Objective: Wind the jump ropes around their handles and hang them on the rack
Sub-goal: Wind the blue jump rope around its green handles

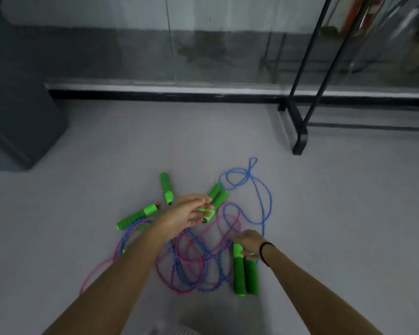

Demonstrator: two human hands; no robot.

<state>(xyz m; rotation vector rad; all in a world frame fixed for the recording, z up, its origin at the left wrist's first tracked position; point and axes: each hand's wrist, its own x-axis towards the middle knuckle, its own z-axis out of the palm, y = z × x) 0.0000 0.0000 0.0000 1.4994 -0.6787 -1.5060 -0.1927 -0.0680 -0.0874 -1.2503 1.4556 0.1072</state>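
Note:
Several jump ropes with green handles lie tangled on the grey floor. My right hand point(248, 244) grips the top of a pair of green handles point(244, 274) lying side by side, near the pink and blue cords point(194, 259). My left hand point(191, 211) hovers with relaxed fingers over another pair of green handles point(218, 195), which a blue cord point(264, 197) loops away from. Two single green handles point(136, 217) point(166, 187) lie to the left. The black metal rack point(300, 131) stands at the back right.
A dark grey box or cabinet point(17, 105) stands at the left. A glass wall with a black base rail point(169, 93) runs across the back. A pink cord point(94, 272) trails toward the lower left.

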